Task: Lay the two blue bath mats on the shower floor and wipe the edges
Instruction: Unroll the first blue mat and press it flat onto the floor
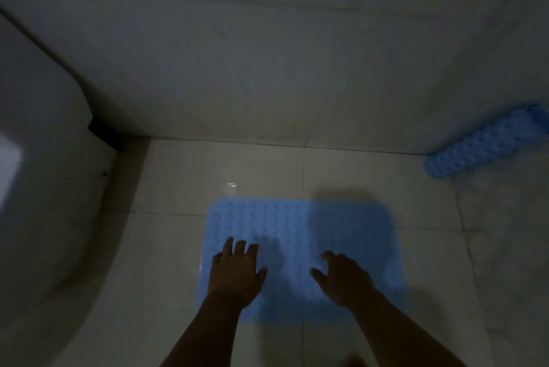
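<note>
A blue bath mat (300, 236) with a bumpy surface lies flat on the pale tiled floor (208, 170) in dim light. My left hand (236, 271) lies over the mat's near left part, fingers spread and straight. Over the near right part is my right hand (344, 277), fingers loosely bent and holding nothing. Whether either palm touches the mat is hard to tell. A second blue mat (484, 144) stands curled against the right wall at the far right corner, apart from both hands.
A white curved fixture (44, 188) fills the left side, with a dark piece (104, 132) where it meets the back wall. The tiled back wall (267, 69) rises just beyond the mat. Bare floor tiles lie between the mat and the walls.
</note>
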### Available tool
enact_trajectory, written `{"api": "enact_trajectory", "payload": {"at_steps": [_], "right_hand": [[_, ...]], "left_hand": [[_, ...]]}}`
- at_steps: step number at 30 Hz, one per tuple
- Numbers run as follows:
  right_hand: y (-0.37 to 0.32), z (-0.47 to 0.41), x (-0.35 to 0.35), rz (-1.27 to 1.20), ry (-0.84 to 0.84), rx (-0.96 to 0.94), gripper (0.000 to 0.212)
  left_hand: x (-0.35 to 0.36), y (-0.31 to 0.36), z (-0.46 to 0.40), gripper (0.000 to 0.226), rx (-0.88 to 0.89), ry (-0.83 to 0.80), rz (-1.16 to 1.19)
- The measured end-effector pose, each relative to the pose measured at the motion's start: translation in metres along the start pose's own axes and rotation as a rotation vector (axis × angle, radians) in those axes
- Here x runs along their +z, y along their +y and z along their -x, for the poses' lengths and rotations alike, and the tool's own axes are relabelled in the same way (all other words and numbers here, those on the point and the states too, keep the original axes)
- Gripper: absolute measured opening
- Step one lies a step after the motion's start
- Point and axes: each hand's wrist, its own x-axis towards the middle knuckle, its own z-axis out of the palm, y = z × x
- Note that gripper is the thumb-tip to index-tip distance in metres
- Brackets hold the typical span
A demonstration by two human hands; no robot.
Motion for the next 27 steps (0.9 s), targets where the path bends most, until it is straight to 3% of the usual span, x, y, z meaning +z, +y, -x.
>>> {"api": "enact_trajectory", "payload": {"at_steps": [6, 12, 18, 27], "right_hand": [[-0.020, -0.149, 0.094, 0.065, 0.126, -0.009, 0.071], [-0.023, -0.263, 0.155, 0.027, 0.378, 0.083, 0.107], [-0.032, -0.299, 0.169, -0.028, 0.513, 0.078, 0.117], [-0.042, -0.320, 0.131, -0.057, 0.468, 0.040, 0.121]], "left_hand": [[0.121, -0.055, -0.130, 0.078, 0.000, 0.073, -0.027], [0.202, -0.077, -0.249, 0.095, 0.064, 0.324, -0.032], [0.208, -0.096, -0.280, 0.101, 0.081, 0.419, -0.032], [0.173, -0.099, -0.308, 0.100, 0.042, 0.339, -0.036]]}}
